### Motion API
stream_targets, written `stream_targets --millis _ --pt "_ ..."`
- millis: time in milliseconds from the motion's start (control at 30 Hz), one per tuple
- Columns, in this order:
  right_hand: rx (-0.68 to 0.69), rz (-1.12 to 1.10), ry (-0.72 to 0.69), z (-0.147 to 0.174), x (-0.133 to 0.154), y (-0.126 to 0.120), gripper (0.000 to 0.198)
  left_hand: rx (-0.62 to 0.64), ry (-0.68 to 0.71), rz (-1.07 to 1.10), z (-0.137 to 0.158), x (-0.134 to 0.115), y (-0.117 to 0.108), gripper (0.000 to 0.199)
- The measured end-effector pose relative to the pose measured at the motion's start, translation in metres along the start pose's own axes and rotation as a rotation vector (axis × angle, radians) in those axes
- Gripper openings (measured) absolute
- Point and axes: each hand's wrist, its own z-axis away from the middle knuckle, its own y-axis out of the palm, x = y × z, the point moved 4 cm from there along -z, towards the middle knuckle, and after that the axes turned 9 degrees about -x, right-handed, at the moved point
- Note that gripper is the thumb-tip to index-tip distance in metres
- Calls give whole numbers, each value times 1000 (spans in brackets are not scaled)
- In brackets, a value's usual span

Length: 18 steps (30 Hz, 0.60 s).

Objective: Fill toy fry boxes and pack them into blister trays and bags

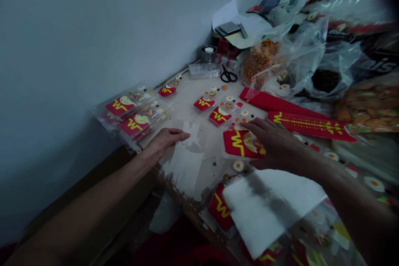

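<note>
Steadily now: right of the stacked clear packs (pixel 134 126), your left hand (pixel 166 141) has thumb and fingers pressed together over the table (pixel 187 102); whether they pinch anything, I cannot tell. Your right hand (pixel 276 139) grips the right end of the red W-marked pack (pixel 232 143), fingers and thumb across it; press its edges lightly.

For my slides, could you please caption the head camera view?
Right hand at a red-and-yellow packet, left hand apart from it, scissors beyond.
</note>
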Motion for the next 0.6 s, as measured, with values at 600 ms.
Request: stream_targets --millis 600 --pt "-64 4 -13 -1 -25 -20 93 98 12 -96 18 -4 45 39"
